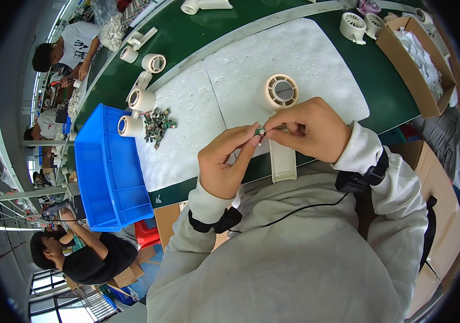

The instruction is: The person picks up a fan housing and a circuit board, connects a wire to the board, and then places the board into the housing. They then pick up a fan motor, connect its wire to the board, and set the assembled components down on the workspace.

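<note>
Filling the station in front of me: one green workbench (386, 97); one white sheet (294, 48) upon it, seam left of centre; one blue plastic bin (93, 177), beside the sheet at the worker's left; one cardboard box (405, 70), far right, white scraps inside; two bare hands, left hand (222, 164) and right hand (313, 129), fingertips meeting, both pinched narrow on the last item listed; one cream handle-shaped piece (284, 164), by the bench's near edge, upper end hidden by the right hand; one cream round housing (271, 97), just beyond that hand; one pile of loose circuit boards (157, 126), on the sheet's left part; one small green circuit board (260, 131), gripped between both hands' fingertips, above the sheet
</note>
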`<state>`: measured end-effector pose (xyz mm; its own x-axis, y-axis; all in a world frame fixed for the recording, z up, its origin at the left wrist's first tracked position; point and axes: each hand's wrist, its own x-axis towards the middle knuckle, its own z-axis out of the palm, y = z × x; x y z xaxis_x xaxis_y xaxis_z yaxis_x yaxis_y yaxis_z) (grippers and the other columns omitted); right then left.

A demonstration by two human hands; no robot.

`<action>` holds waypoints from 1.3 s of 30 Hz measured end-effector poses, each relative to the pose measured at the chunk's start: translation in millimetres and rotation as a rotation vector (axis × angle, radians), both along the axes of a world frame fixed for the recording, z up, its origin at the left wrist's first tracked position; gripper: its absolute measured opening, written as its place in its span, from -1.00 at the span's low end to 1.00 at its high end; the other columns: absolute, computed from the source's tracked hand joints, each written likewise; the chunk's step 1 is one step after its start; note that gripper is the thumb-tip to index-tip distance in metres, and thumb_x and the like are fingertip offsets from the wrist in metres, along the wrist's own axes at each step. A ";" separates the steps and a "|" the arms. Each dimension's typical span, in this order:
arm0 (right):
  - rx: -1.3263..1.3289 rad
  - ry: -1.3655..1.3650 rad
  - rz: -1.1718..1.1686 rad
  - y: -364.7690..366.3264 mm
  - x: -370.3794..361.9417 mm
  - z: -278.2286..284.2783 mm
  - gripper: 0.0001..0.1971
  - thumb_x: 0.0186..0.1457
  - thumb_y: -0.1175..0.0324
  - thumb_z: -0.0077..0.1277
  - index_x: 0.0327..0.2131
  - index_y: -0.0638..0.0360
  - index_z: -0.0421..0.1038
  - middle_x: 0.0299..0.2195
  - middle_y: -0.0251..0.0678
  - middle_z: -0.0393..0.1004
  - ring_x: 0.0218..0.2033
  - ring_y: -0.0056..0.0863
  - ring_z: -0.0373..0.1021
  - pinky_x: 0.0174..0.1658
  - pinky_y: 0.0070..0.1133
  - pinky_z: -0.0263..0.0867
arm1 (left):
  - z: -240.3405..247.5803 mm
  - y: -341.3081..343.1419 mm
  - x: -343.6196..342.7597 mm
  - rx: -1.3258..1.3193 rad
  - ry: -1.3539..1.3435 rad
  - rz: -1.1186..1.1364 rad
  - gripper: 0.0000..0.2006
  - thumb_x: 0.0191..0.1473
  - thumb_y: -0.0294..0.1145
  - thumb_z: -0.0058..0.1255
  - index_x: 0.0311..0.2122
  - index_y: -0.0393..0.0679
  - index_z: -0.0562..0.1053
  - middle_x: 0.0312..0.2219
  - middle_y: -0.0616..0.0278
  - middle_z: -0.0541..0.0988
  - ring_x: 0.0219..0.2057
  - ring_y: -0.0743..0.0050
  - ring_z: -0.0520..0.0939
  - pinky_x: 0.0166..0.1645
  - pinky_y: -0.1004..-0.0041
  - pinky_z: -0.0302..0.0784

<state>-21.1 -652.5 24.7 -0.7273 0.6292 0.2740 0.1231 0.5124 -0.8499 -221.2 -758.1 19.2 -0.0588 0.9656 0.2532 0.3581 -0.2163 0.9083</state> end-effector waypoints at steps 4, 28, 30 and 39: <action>-0.058 0.042 -0.011 -0.7 6.6 -1.0 -0.88 0.04 0.45 0.25 -0.30 0.14 0.60 -0.77 -0.44 0.22 -0.73 -0.71 0.10 -0.59 -0.64 0.02 | 4.5 5.9 -7.3 -0.208 -0.258 -0.120 -0.78 0.19 -0.63 0.05 -0.06 -0.36 0.54 -0.19 0.02 0.63 -0.17 0.36 0.66 -0.06 0.44 0.61; 0.420 0.036 0.001 -7.0 4.8 -1.6 -0.75 -0.04 0.39 0.29 -0.22 0.06 0.57 -0.68 -0.40 0.28 -0.69 -0.47 0.25 -0.58 -0.52 0.16 | 2.4 21.6 -16.9 -0.493 -0.614 -0.221 -0.71 0.24 -0.56 -0.02 0.06 -0.34 0.41 -0.15 0.06 0.59 -0.15 0.27 0.65 0.00 0.33 0.63; 0.406 0.010 0.016 -6.7 7.8 1.2 -0.73 -0.05 0.38 0.29 -0.20 0.05 0.57 -0.61 -0.37 0.35 -0.63 -0.39 0.32 -0.55 -0.47 0.24 | 6.2 27.6 -21.1 -0.604 -0.666 -0.261 -0.72 0.26 -0.52 -0.02 0.06 -0.33 0.40 -0.13 0.08 0.58 -0.14 0.28 0.64 0.01 0.33 0.61; 0.405 0.041 -0.024 -9.6 7.4 -2.8 -0.75 -0.03 0.36 0.28 -0.22 0.05 0.57 -0.52 -0.35 0.44 -0.52 -0.35 0.42 -0.46 -0.44 0.34 | 5.1 28.3 -22.2 -0.670 -0.615 -0.290 -0.68 0.24 -0.54 -0.04 0.10 -0.29 0.36 -0.09 0.11 0.56 -0.09 0.32 0.62 0.02 0.32 0.59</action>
<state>-13.7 -662.2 21.9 -0.6975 0.4811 0.5310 0.1094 0.8039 -0.5847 -243.4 -729.8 24.3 0.2674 0.8964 -0.3536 -0.2095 0.4123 0.8867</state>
